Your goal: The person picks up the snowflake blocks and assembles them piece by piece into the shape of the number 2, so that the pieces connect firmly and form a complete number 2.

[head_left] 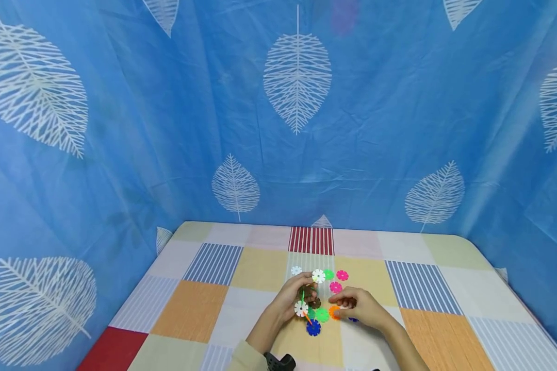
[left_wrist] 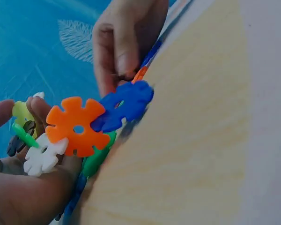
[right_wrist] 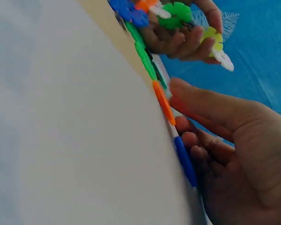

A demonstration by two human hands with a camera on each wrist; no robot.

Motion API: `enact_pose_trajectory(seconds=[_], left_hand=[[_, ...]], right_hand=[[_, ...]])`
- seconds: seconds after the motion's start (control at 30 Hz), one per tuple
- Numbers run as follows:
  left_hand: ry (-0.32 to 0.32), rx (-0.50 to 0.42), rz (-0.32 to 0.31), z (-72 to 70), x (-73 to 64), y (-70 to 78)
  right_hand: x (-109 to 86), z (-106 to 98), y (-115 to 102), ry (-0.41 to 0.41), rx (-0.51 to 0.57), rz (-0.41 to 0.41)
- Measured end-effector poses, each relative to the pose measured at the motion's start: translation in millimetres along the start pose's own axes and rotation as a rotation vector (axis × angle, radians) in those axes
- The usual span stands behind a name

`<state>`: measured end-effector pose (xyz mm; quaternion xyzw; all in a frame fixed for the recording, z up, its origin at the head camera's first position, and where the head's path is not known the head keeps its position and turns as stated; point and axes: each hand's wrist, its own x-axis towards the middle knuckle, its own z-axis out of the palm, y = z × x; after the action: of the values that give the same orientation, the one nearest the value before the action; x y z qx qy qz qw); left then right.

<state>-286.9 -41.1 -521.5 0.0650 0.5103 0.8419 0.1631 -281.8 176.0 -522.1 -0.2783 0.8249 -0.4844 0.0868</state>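
My left hand grips a chain of interlocked, notched plastic flower discs. In the left wrist view, the chain shows a yellow disc, a dark disc, a green disc, a white disc, an orange disc and a blue disc at the end near the table. My right hand is low over the table, thumb and fingertips apart, beside a loose orange disc. Another loose blue disc lies beside its curled fingers. Nothing shows in its grasp.
Loose discs lie about the hands on the patchwork cloth: two pink ones, including one pink disc, green discs such as the green disc, a brown disc and a pale disc. A blue leaf-patterned curtain surrounds the table.
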Motion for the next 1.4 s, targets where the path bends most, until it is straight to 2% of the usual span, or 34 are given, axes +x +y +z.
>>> enact_pose_trajectory(seconds=[0.07, 0.13, 0.27, 0.37, 0.47, 0.53, 0.6, 0.73, 0.83, 0.97, 1.1, 1.27, 1.4], left_hand=[[0.026, 0.008, 0.011, 0.4, 0.6, -0.3], [0.042, 0.012, 0.009, 0.7, 1.6, -1.5], [0.077, 0.011, 0.007, 1.4, 2.9, -5.2], [0.113, 0.019, 0.023, 2.0, 1.9, -7.9], [0.140, 0.053, 0.039, 3.3, 0.6, -10.5], [0.142, 0.079, 0.042, 4.3, -0.1, -11.6], [0.132, 0.100, 0.043, 5.2, -0.3, -12.3], [0.106, 0.120, 0.050, 7.1, -0.7, -12.2], [0.097, 0.123, 0.047, 8.3, -1.0, -11.6], [0.096, 0.131, 0.038, 9.3, -1.3, -11.0], [0.093, 0.156, 0.046, 9.4, -1.0, -10.8], [0.051, 0.175, 0.056, 8.6, -1.1, -10.2], [0.026, 0.173, 0.041, 7.8, -3.4, -8.4]], right_hand=[[-1.0, -4, -2, -0.059, -0.026, -0.017], [-1.2, -6, -3, -0.084, -0.059, -0.021], [0.8, -5, -4, -0.065, -0.072, 0.004], [3.3, 0, -3, 0.030, -0.034, 0.026], [6.0, 9, -3, 0.198, 0.019, 0.031], [8.1, 15, -4, 0.317, 0.079, 0.018], [10.6, 21, -6, 0.402, 0.144, -0.012], [13.7, 28, -10, 0.458, 0.220, -0.054], [13.7, 29, -11, 0.465, 0.198, -0.064], [13.0, 30, -10, 0.495, 0.139, -0.116], [12.8, 29, -8, 0.530, 0.019, -0.211], [13.2, 27, -6, 0.549, -0.146, -0.334], [13.2, 27, -8, 0.565, -0.228, -0.429]])
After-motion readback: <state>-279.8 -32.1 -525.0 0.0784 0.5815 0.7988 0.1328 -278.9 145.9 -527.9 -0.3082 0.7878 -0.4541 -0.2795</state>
